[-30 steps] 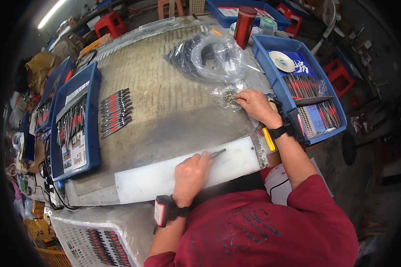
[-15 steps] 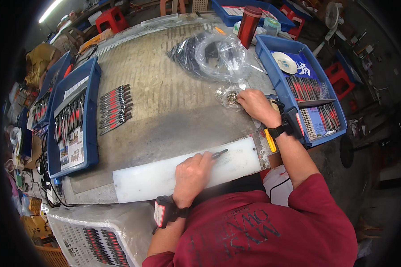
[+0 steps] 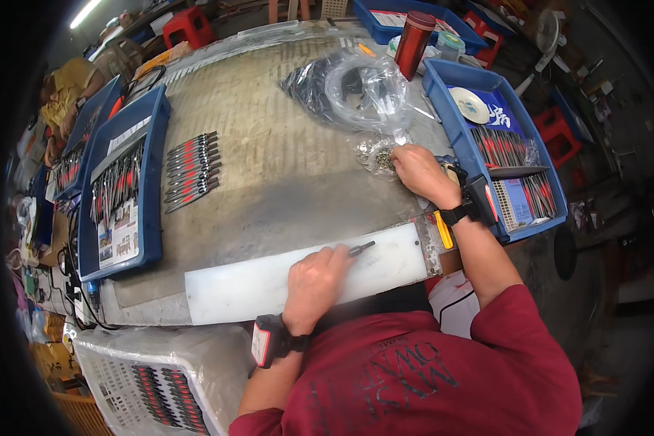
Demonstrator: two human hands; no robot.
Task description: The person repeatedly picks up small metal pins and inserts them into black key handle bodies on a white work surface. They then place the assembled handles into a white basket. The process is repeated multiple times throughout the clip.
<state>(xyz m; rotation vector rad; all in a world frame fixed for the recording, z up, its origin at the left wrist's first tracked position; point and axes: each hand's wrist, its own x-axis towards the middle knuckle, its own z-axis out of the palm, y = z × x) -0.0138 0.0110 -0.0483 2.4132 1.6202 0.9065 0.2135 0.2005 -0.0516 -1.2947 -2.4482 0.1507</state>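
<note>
My left hand [image 3: 315, 282] is closed around a slim dark pen-like tool [image 3: 363, 248], its tip poking out past my fingers above a long white board [image 3: 269, 279]. My right hand [image 3: 423, 174] reaches to the right side of the table. Its fingers are pinched together at the edge of a clear plastic bag of small brass-coloured parts [image 3: 383, 158]; what they hold is hidden. To the left, several black pen-like tools with red middles [image 3: 192, 167] lie in a neat row on the table.
Blue trays [image 3: 155, 218] with similar tools stand left, and another blue tray [image 3: 517, 234] right. Clear plastic bags [image 3: 374, 91] and a red flask [image 3: 414, 47] are farther back. A yellow-handled cutter [image 3: 443, 229] lies by my right forearm. A plastic-lined white basket [image 3: 116, 392] sits lower left.
The view has shifted slightly. My right hand stays at the bag of small parts, and my left hand keeps the pen-like tool over the white board.
</note>
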